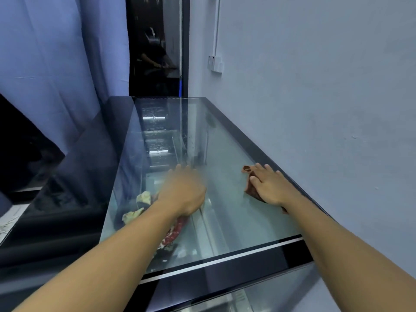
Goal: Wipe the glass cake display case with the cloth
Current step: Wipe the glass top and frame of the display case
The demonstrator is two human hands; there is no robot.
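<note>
Squarely atop the glass case (227,140), right hand (270,186) on brown cloth (247,169).

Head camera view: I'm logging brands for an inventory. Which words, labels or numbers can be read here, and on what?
None can be read.
The glass case shows no lettering, the brown cloth under the right hand is plain, and the wall socket bears no legible mark.
The red patterned thing seen through the glass is too blurred to tell.
</note>
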